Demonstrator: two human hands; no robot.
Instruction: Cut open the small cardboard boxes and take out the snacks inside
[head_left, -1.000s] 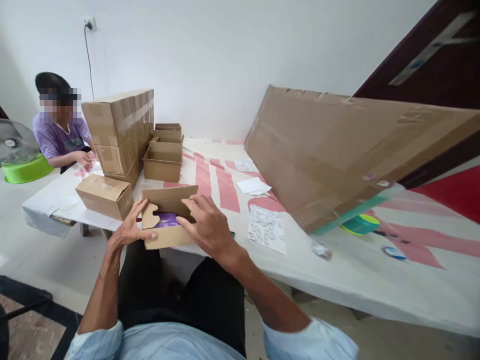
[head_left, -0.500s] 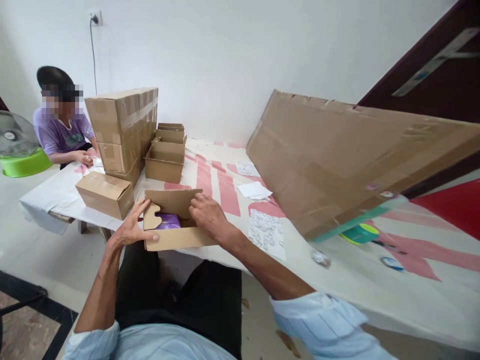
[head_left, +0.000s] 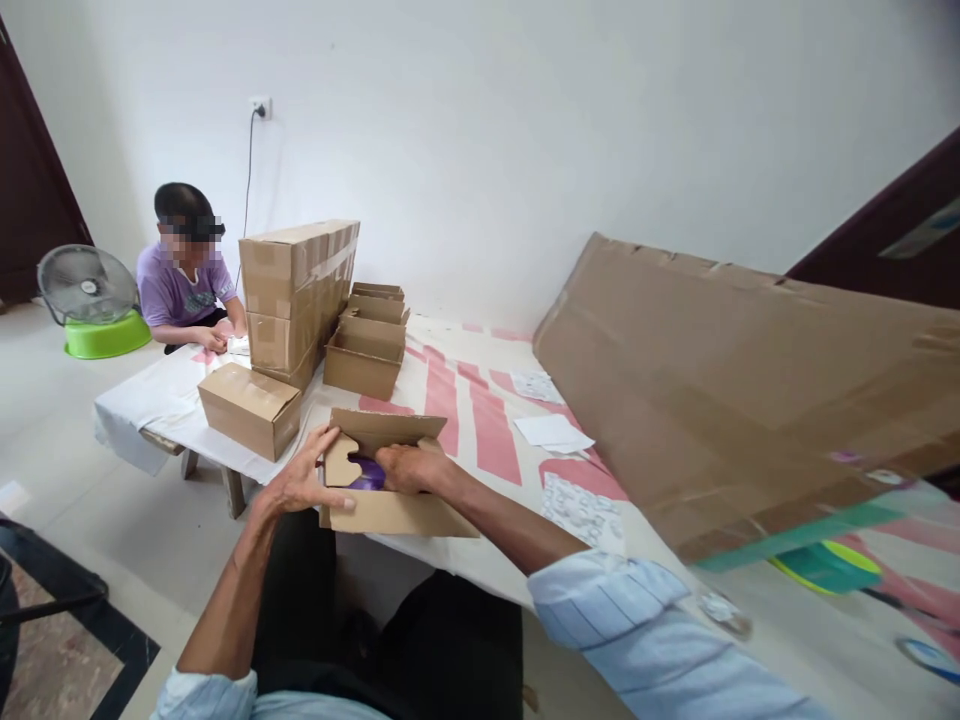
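An open cardboard box [head_left: 409, 515] rests at the near table edge, with its back flap raised. My left hand [head_left: 307, 475] grips its left end, thumb on the front wall and fingers behind the notched side flap. Inside the box lies a shiny purple item [head_left: 367, 474], only partly showing. My right hand [head_left: 409, 468] reaches into the box beside the purple item with its fingers curled down. Whatever those fingertips hold, if anything, is hidden.
A closed carton [head_left: 251, 408], stacked taped cartons [head_left: 270, 285] and several open boxes [head_left: 365, 365] stand left. Papers [head_left: 555, 433] lie on the cloth-covered table. A large cardboard sheet [head_left: 735, 390] leans at right. A person [head_left: 187, 290] sits beyond the stack, near a fan [head_left: 88, 285].
My right hand has moved from the box's back flap down inside it, over the purple item. The left hand keeps its grip. The whole view has shifted, so things appear lower and further right.
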